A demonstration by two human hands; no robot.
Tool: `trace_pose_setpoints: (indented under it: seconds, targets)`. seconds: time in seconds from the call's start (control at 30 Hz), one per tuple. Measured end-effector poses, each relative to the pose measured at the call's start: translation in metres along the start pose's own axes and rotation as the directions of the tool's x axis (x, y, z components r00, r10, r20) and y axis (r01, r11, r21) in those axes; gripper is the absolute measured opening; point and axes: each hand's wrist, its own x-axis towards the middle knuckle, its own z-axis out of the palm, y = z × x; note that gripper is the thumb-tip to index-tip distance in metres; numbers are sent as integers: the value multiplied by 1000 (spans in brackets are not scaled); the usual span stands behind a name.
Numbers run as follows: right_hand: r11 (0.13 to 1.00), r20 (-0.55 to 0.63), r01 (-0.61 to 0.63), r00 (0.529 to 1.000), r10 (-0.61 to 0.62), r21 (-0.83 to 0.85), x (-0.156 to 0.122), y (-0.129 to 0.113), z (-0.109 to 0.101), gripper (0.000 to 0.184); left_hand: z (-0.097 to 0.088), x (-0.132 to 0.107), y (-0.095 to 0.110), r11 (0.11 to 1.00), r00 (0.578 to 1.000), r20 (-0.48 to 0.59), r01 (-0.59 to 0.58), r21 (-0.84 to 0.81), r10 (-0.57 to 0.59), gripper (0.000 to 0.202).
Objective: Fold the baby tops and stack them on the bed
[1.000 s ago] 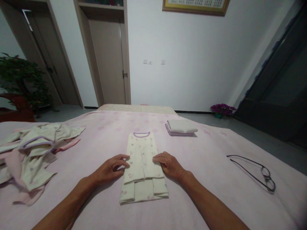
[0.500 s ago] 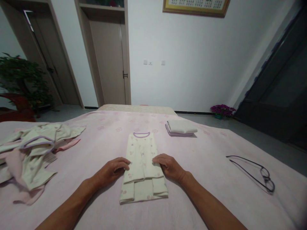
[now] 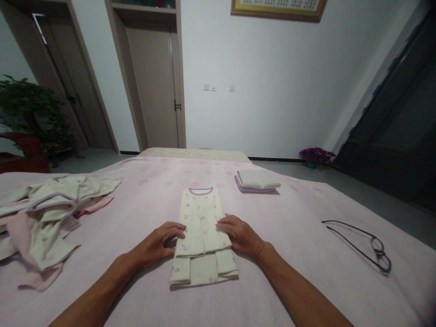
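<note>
A cream top with a purple neckline (image 3: 201, 222) lies lengthwise on the pink bedspread (image 3: 293, 227), its sleeves and sides folded inward into a narrow strip. My left hand (image 3: 157, 244) grips the strip's left edge around its middle, fingers curled onto the fabric. On the right edge, opposite it, my right hand (image 3: 240, 236) holds the cloth the same way. Both thumbs are hidden under or beside the fabric.
A loose heap of cream and pink clothes (image 3: 44, 218) lies at the left. One folded stack (image 3: 257, 181) sits at the back right of the top. Black glasses (image 3: 366, 245) rest at the right. Doors, a plant and purple flowers stand beyond the bed.
Both hands have slid slightly toward me along the strip's edges, and the fabric's lower part has bunched a little. Nothing else has moved.
</note>
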Motion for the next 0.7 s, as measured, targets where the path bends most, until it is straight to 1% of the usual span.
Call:
trace_pose_setpoints:
  seconds: [0.1,0.2,0.3,0.4,0.43,0.5,0.53,0.57,0.63,0.7]
  targets:
    - [999,72,6,997,-2,-45,2,-2,-5,41,-2,1,5,988,995,-20,-90,129,94,23]
    - [996,95,41,995,-34,-79,3,-2,-7,45,-5,3,10,944,981,2,-185,274,192,22]
    - [996,87,63,995,-57,-64,2,-1,-6,41,-5,3,9,929,974,19,-220,297,224,24]
    - [999,55,18,998,-20,33,-1,0,-3,35,-1,3,6,957,984,-25,-163,238,174,23]
    - [997,34,-25,999,23,74,-1,0,-2,33,0,3,5,970,989,-56,-122,211,137,24]
    - [973,-14,-164,986,168,161,1,0,2,30,3,5,5,990,993,-120,-7,139,24,27]
    - [946,-33,-247,965,259,209,4,1,4,29,5,7,5,992,986,-159,73,102,-57,30]
    - [907,-49,-335,933,358,256,7,3,7,29,6,10,5,985,970,-198,160,67,-144,34]
    - [800,-61,-505,833,550,324,17,9,14,31,9,19,5,943,909,-277,333,28,-313,40]
    - [698,-53,-628,729,682,344,26,15,21,32,11,29,2,884,840,-331,467,33,-431,41]
